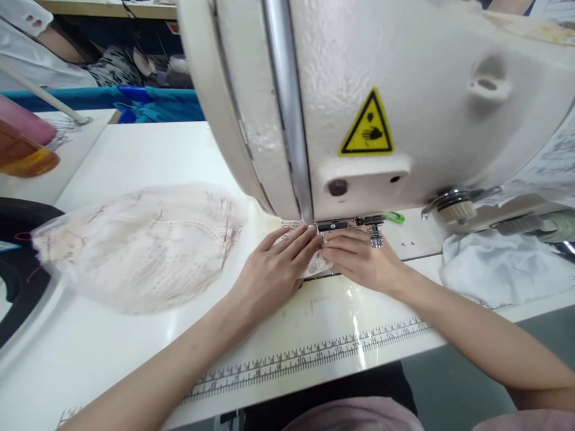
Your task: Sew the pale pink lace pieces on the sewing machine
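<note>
A small piece of white lace fabric (320, 263) lies under the head of a sewing machine (386, 72). My left hand (283, 257) rests on the fabric's left side, palm down with fingers stretched out and the thumb hidden. Close beside it, my right hand (366, 257) has its fingers together on the fabric's right edge, seemingly gripping it; its thumb is out of sight. Just beyond the fingertips sits a dark metal bar (332, 226) with a small knurled screw (376, 238). The machine head hides the needle area.
Left of my hands, a pale sheer bundle with reddish threads (148, 248) lies on the white table (135, 347). White cloth (507, 266) lies at right. A printed ruler (278, 366) runs along the front edge. A green clip (395, 217) is behind my right hand. Another person's sleeve (27, 48) shows upper left.
</note>
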`<state>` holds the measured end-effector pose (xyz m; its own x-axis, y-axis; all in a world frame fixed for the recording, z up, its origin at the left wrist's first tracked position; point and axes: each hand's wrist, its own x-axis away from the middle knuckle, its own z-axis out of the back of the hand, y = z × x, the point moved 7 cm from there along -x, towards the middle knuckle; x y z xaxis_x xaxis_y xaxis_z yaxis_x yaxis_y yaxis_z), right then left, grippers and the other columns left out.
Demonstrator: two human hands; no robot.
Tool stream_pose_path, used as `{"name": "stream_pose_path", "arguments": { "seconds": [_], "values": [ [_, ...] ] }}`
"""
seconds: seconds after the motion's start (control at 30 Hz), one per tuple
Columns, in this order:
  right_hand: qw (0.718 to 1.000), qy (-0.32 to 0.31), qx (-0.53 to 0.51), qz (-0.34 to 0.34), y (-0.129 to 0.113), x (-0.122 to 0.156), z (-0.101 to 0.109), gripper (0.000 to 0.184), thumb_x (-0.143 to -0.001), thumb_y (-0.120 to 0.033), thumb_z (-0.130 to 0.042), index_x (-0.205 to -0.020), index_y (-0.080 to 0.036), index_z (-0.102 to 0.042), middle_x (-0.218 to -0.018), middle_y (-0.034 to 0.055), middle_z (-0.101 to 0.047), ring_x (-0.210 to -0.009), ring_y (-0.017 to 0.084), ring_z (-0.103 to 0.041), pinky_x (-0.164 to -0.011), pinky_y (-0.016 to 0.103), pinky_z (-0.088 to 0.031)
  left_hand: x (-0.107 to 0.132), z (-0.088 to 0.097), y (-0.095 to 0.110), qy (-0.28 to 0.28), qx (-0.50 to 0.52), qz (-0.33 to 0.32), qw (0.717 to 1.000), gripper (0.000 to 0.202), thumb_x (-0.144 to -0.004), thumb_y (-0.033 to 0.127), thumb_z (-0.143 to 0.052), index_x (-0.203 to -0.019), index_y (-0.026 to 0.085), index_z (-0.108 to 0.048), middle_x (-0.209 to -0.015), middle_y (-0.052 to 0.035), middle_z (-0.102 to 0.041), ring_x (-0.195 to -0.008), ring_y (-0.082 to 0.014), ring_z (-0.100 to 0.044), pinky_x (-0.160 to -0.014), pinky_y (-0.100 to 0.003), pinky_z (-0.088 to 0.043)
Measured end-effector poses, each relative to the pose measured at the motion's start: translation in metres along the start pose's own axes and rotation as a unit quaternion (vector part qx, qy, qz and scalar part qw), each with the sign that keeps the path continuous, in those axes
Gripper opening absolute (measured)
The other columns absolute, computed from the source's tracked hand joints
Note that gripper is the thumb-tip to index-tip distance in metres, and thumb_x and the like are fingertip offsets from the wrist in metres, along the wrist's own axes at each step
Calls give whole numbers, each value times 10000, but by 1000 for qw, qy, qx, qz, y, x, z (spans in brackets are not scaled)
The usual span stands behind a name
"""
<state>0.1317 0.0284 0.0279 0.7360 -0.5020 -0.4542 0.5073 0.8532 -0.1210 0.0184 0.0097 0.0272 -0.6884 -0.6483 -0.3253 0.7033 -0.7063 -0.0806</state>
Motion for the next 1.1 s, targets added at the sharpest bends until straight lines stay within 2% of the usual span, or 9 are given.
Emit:
{"name": "stream_pose_path", "arguments": {
  "seconds": [0.17, 0.43, 0.63, 0.73, 0.9, 1.1],
  "values": [
    [999, -6, -37, -6, 0, -2, 0, 263, -897, -72, -478, -898, -226, -692, -880, 6, -708, -882, 134, -630, -774, 294, -493, 2, -4, -3, -15, 4, -5, 1000, 484, -831, 98, -427, -1303, 104, -533, -1338, -116, -575, -1238, -251, -555, -1069, -467, -415],
    [1000, 6, -23, -6, -1, -2, -1, 297, -905, -80, -462, -941, -249, -703, -909, -3, -717, -882, 135, -630, -770, 302, -501, 2, -6, -6, -25, 33, 13, 999, 530, -810, 107, -470, -1337, 146, -514, -1342, -105, -571, -1255, -261, -538, -1107, -496, -378],
    [998, 49, 36, 17, -4, -2, 4, 252, -890, -54, -477, -862, -211, -672, -852, -26, -716, -836, 114, -632, -613, 263, -431, 1, -6, -6, -24, 18, 16, 999, 485, -837, 114, -461, -1318, 123, -520, -1332, -115, -580, -1240, -265, -552, -1087, -507, -392],
    [996, 69, 60, 21, -4, -1, 8, 259, -888, -43, -466, -834, -206, -660, -826, -39, -711, -814, 103, -629, -593, 265, -396, 1, -6, -6, -24, 14, 16, 999, 472, -856, 129, -455, -1325, 105, -510, -1322, -122, -589, -1229, -271, -561, -1076, -509, -401],
    [997, 61, 55, 8, -1, 0, 6, 246, -893, -50, -466, -849, -205, -651, -862, -31, -712, -813, 97, -631, -634, 258, -391, 1, -5, -6, -24, 12, 18, 999, 457, -898, 170, -442, -1351, 133, -492, -1331, -124, -581, -1219, -276, -568, -1065, -516, -405],
    [995, 44, 89, -1, 3, 2, 5, 194, -911, -122, -486, -839, -199, -648, -932, -19, -720, -765, 108, -635, -597, 275, -385, -1, -5, -4, -22, 11, 22, 999, 408, -918, 184, -432, -1308, 135, -540, -1327, -132, -583, -1216, -288, -568, -1049, -537, -416]
  ]
}}
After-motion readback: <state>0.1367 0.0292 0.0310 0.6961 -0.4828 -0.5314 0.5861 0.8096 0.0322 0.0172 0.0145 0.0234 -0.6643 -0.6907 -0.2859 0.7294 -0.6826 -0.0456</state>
